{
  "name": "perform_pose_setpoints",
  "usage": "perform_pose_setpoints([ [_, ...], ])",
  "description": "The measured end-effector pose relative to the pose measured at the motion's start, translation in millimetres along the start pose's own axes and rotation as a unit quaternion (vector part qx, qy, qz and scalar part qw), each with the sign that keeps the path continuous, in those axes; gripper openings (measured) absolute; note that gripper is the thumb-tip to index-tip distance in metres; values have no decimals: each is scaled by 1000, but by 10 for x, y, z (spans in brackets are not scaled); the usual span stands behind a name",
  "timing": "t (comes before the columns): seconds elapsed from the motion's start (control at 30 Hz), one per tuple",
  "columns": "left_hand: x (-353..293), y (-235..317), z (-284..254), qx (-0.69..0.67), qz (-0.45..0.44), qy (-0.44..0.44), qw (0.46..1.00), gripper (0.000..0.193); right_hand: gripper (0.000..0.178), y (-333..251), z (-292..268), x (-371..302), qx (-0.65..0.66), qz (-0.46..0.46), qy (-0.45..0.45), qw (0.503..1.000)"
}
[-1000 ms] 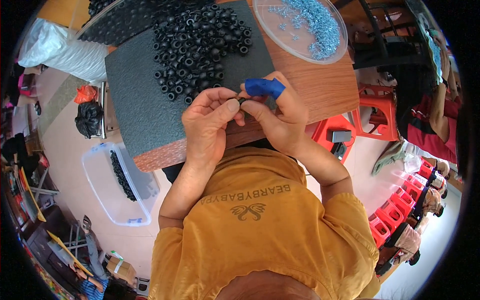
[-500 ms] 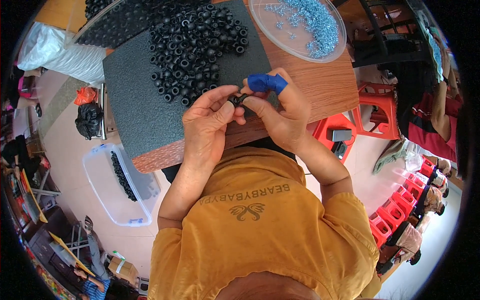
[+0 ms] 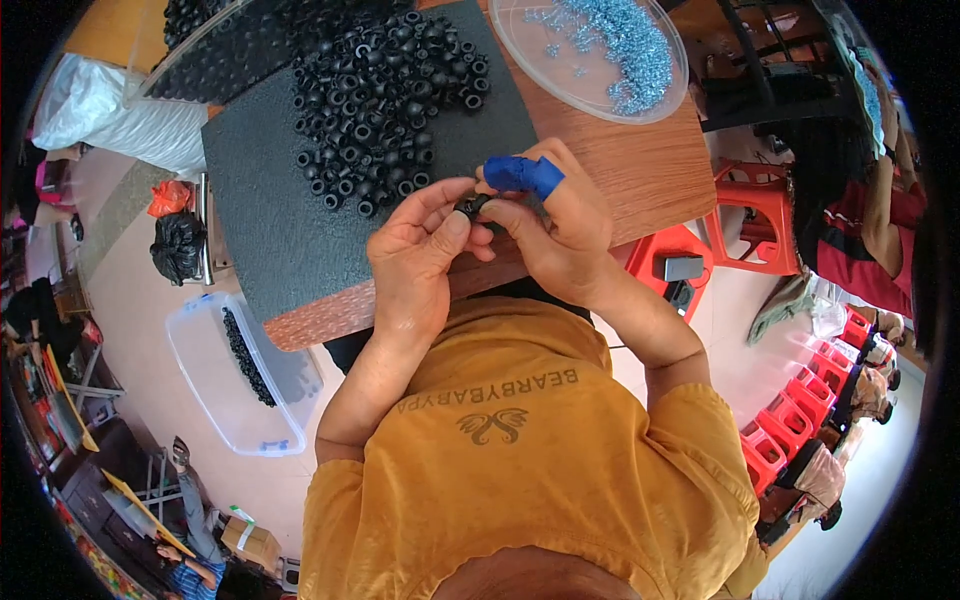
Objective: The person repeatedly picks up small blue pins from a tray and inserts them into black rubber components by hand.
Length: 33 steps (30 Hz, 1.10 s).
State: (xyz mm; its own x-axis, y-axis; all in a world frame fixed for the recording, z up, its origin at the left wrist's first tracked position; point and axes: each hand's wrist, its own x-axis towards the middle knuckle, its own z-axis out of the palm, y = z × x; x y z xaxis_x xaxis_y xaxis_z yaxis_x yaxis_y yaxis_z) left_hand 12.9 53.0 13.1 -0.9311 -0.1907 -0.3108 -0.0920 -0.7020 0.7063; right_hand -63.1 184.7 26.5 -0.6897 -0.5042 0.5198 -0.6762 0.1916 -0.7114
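Just above the table's front edge, my left hand (image 3: 418, 252) and my right hand (image 3: 562, 222) meet at a small black round part (image 3: 471, 205). Thumb and fingers of both hands pinch it from either side, hiding much of its shape. Blue tape (image 3: 523, 175) wraps my right index finger. Beyond the hands, a heap of small black hollow round parts (image 3: 390, 95) lies on a dark grey textured mat (image 3: 262, 190). A clear round lid (image 3: 520, 62) at the far right carries many tiny shiny blue pieces (image 3: 640, 75).
The mat lies on a wood-grain table (image 3: 650, 170). A clear bin (image 3: 205, 385) with black parts stands on the floor at left. Red stools (image 3: 765, 235) are at right, and a white sack (image 3: 130, 120) sits at far left. Other people are around the room's edges.
My right hand has shifted slightly left toward my left hand. The black part between the fingers now looks more compact and covered.
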Motion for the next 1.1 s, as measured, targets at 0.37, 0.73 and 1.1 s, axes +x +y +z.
perform_pose_setpoints([
  [0.37, -22, -25, -30, 39, -20, -12, 999, 20, 26, 34, -24, -20, 16, 25, -26, 999],
  [0.73, -25, -22, -47, 20, -44, -11, 999, 17, 26, 0, -6, -14, 20, 18, -31, 999],
  [1.1, -13, -44, -47, -7, -63, -28, 998, 17, 25, 36, 0, -53, 43, 46, -32, 997],
])
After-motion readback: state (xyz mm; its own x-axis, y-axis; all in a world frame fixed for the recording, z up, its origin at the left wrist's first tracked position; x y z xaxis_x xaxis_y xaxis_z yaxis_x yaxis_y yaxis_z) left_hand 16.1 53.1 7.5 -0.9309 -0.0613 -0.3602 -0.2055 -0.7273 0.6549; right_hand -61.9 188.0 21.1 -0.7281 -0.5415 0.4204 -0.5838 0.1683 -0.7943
